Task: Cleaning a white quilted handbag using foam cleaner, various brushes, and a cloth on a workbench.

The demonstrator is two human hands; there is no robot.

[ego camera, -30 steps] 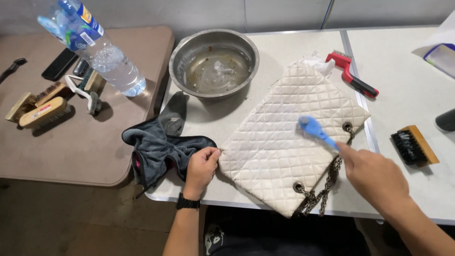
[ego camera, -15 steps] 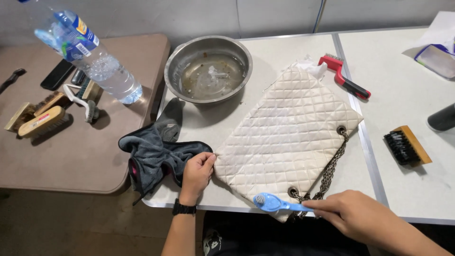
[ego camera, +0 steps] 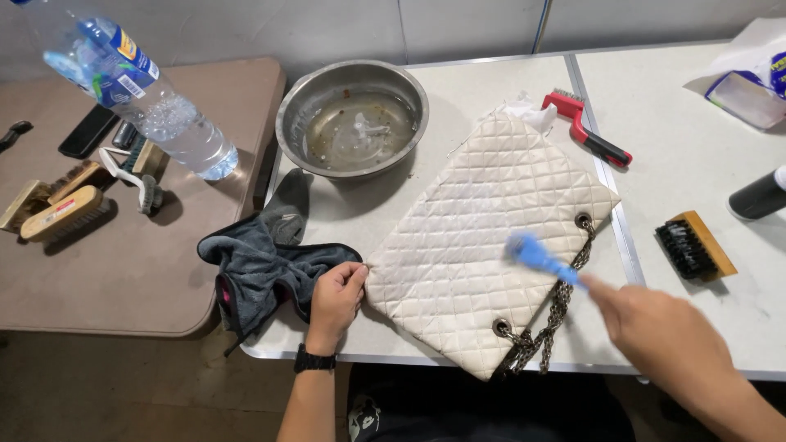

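Head view, only one cam. White quilted bag (ego camera: 483,254) lies flat and diagonal on the white table (ego camera: 671,147), chain strap (ego camera: 557,307) trailing off its lower right edge toward the table's near edge. Left hand (ego camera: 334,301) w/ black wristband pinches the bag's left corner, fingers closed on the edge. Right hand (ego camera: 663,336) is closed around the handle of a blue brush (ego camera: 536,255); brush head sits over the bag's right half near the upper strap eyelet. Brush is motion-blurred, so can't tell if bristles touch the leather.

Dark grey cloth (ego camera: 262,274) bunched at the table's left edge, just beside left hand. Metal bowl (ego camera: 352,119) w/ shallow cloudy water behind the bag, near its top-left side. Red-handled brush (ego camera: 585,127) beside the bag's top corner. Wooden brush w/ black bristles (ego camera: 694,245) to the right of the bag, apart from it. Black cylinder (ego camera: 757,195) at right edge, partly cut off. Clear plastic tub (ego camera: 747,98) far right corner, white bag behind it.

Brown side table (ego camera: 147,270) on the left: clear water bottle (ego camera: 139,94) w/ blue label band and small yellow patch, tilted, cap end out of frame. Wooden brushes (ego camera: 57,209) at left edge, black flat device (ego camera: 88,131) behind them.
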